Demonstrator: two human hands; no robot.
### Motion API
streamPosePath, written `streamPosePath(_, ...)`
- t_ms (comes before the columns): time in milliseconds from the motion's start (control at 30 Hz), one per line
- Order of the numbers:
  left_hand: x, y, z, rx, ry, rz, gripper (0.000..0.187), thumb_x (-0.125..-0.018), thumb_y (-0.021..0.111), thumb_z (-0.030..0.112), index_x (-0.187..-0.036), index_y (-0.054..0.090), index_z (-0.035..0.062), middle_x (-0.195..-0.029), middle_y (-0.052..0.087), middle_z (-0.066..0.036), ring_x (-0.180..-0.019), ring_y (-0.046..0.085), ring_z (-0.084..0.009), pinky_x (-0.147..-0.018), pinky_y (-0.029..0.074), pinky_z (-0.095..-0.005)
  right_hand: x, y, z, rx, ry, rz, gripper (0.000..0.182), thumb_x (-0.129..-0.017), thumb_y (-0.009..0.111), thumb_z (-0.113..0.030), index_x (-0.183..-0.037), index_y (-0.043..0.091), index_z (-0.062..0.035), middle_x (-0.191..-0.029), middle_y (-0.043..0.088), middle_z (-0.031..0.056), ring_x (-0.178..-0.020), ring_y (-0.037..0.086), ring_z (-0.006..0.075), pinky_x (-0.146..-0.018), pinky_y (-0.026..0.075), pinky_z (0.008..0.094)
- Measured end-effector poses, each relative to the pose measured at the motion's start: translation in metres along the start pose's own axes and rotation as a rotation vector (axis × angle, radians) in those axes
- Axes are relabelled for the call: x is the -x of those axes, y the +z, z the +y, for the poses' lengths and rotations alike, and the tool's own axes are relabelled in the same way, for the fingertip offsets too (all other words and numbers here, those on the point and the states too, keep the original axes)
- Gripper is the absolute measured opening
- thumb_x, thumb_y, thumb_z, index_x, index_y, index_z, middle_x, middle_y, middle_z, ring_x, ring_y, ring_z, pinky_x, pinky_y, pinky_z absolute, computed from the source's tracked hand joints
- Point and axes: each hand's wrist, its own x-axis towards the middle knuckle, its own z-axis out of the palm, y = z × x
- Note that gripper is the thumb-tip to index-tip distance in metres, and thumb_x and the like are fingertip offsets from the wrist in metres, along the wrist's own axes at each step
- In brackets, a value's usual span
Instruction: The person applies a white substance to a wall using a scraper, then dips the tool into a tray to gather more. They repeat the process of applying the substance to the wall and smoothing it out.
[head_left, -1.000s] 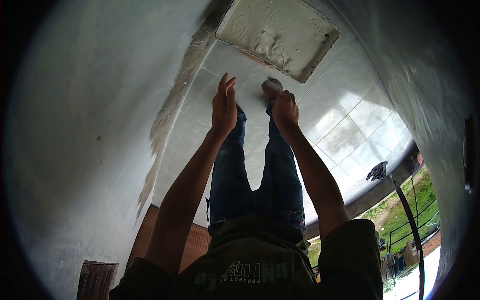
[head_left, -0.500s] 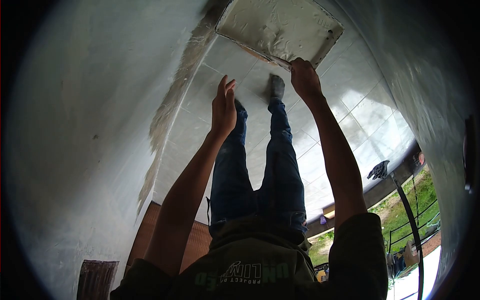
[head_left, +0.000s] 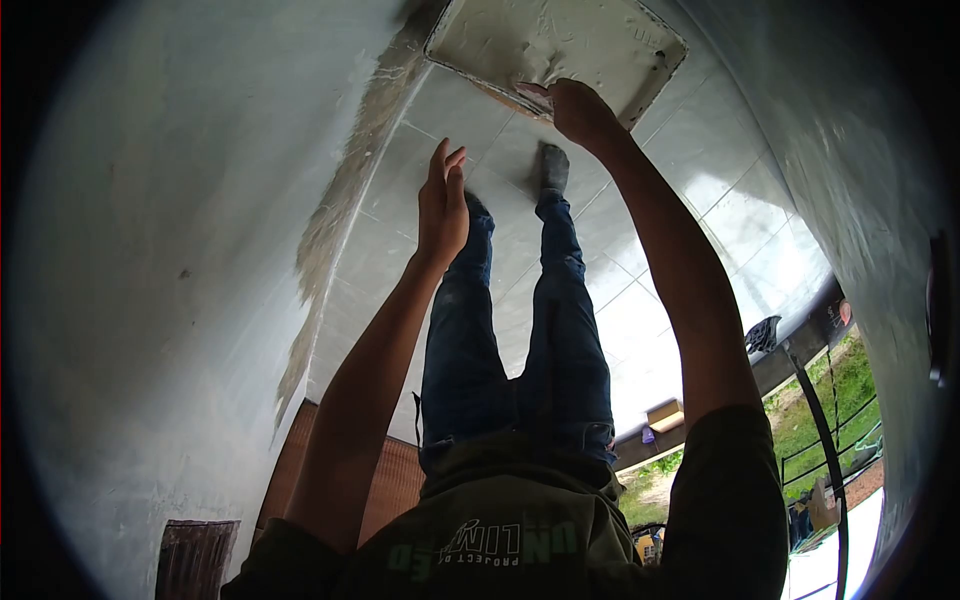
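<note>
My right hand (head_left: 588, 112) is closed around a putty knife (head_left: 536, 97), its blade at the near edge of a shallow tray (head_left: 664, 70). Pale, wet-looking paste (head_left: 560, 40) covers the tray's bottom, with smears and ridges in it. Whether the blade touches the paste I cannot make out. My left hand (head_left: 442, 210) hangs in the air over the floor, left of the tray and apart from it, with its fingers stretched out and nothing in them.
A grey wall (head_left: 180, 270) rises on the left, with a rough unpainted strip (head_left: 345, 195) along its foot. Another wall (head_left: 830, 170) curves up on the right. Pale tiles (head_left: 640, 330) cover the floor under my feet. A black strap-like thing (head_left: 818, 420) hangs at the lower right.
My right hand has moved left and slightly forward, bringing the putty knife from beside the tray's near corner to over its near edge. My left hand has shifted only a little.
</note>
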Motion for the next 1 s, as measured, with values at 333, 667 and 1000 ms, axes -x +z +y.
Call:
streamPosePath(333, 0.004, 0.003, -0.012, 0.004, -0.01, 0.001, 0.048, -0.104, 0.033, 0.019, -0.145, 0.033, -0.0041, -0.134, 0.056, -0.028, -0.126, 0.055, -0.0397, -0.106, 0.041, -0.0418, 0.003, -0.027, 0.02, -0.074, -0.011, 0.124, 0.043, -0.081, 0.054, 0.005, -0.121, 0.066, -0.0059, -0.091, 0.069, 0.0232, -0.089, 0.069, 0.0375, -0.084, 0.055, 0.0463)
streamPosePath(667, 0.005, -0.001, -0.013, 0.003, -0.018, 0.016, 0.049, -0.104, 0.032, 0.022, -0.146, 0.033, -0.0044, -0.134, 0.057, -0.026, -0.127, 0.054, -0.0374, -0.107, 0.04, -0.0415, -0.008, -0.005, 0.033, -0.261, 0.009, 0.07, 0.032, -0.083, 0.055, 0.001, -0.113, 0.066, 0.0004, -0.095, 0.069, 0.0261, -0.093, 0.069, 0.0401, -0.084, 0.055, 0.0464)
streamPosePath(1000, 0.013, 0.001, -0.018, -0.005, 0.006, 0.042, 0.047, -0.104, 0.033, 0.02, -0.145, 0.034, -0.0031, -0.132, 0.058, -0.027, -0.126, 0.055, -0.0396, -0.106, 0.042, -0.0423, -0.033, -0.026, 0.075, -0.282, -0.059, -0.264, 0.029, -0.084, 0.053, -0.001, -0.111, 0.064, 0.0023, -0.1, 0.07, 0.0191, -0.093, 0.069, 0.0284, -0.078, 0.054, 0.0406)
